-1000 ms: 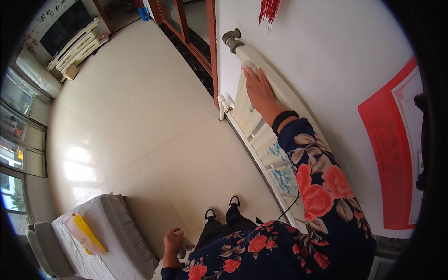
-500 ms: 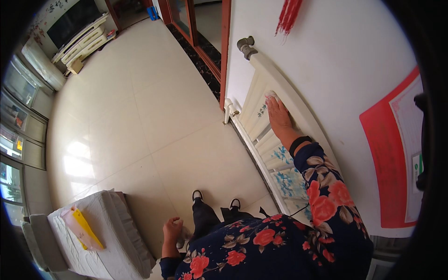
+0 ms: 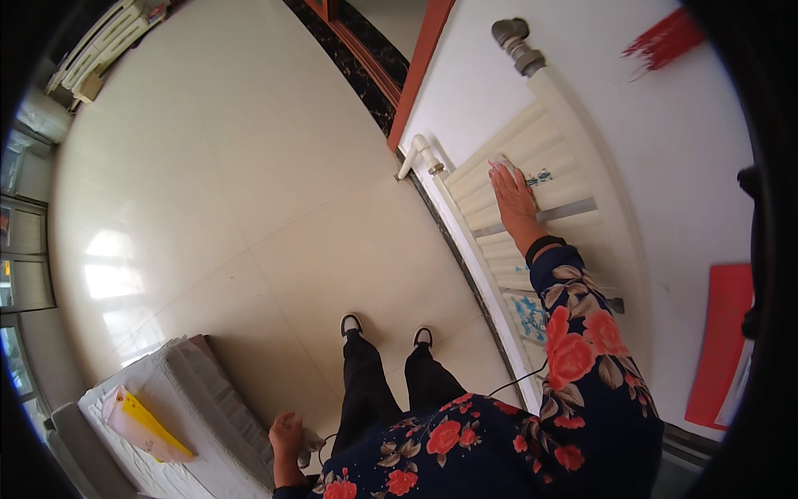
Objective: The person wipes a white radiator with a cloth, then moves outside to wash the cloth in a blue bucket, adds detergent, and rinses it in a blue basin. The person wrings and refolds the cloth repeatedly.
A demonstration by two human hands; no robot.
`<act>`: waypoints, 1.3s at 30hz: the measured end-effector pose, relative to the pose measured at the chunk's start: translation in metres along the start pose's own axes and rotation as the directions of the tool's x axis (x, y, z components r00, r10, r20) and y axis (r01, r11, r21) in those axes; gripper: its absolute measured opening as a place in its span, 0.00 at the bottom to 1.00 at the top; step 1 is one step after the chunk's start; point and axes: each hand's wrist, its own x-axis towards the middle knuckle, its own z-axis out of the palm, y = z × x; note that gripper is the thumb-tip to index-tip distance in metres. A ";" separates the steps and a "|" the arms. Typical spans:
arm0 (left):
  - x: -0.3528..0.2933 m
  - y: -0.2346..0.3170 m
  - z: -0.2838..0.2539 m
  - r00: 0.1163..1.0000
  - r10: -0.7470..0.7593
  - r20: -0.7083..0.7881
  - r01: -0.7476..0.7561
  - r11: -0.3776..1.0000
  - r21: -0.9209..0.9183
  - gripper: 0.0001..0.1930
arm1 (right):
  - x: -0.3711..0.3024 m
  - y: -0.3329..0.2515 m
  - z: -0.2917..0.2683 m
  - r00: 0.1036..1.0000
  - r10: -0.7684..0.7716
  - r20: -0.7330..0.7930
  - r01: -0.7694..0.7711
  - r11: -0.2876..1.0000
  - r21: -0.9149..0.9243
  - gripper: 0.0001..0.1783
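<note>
My right hand (image 3: 513, 195) presses a crumpled whitish cloth (image 3: 502, 162) flat against the cream wall radiator (image 3: 540, 137), beside a small dark floral motif. Its fingers lie together over the cloth, most of which is hidden under them. More blue flower decoration shows on the radiator's lower panels, partly behind my right sleeve. My left hand (image 3: 287, 432) hangs low by my side, its fingers loosely curled. A greyish shape close to it cannot be made out, nor whether the hand holds anything.
A grey-covered seat (image 3: 166, 378) stands at the lower left with a yellow and pink packet (image 3: 148, 428) on it. Pipe fittings (image 3: 517, 48) join the radiator's far end. A red tassel (image 3: 665, 41) and a red sheet (image 3: 721, 341) hang on the wall. Pale tiles (image 3: 249, 191) cover the floor.
My right hand and the cloth have moved across the radiator, from the motif's upper side toward the floor-side edge. The view has shifted nearer to the radiator. My left hand stays low.
</note>
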 end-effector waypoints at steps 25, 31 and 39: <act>0.103 0.059 0.096 0.868 -0.282 0.409 0.104 0.909 0.404 0.17 | 0.090 -0.165 0.145 0.967 -0.252 0.021 0.250 0.964 0.090 0.27; 0.232 0.118 0.184 0.966 -0.045 0.255 -0.010 0.978 0.210 0.14 | 0.090 -0.207 0.252 0.871 -0.428 0.241 0.394 0.902 0.178 0.27; 0.326 0.146 0.230 0.961 0.154 0.228 -0.223 0.921 0.320 0.13 | 0.082 -0.118 0.277 0.998 -0.001 0.057 0.002 1.000 -0.024 0.25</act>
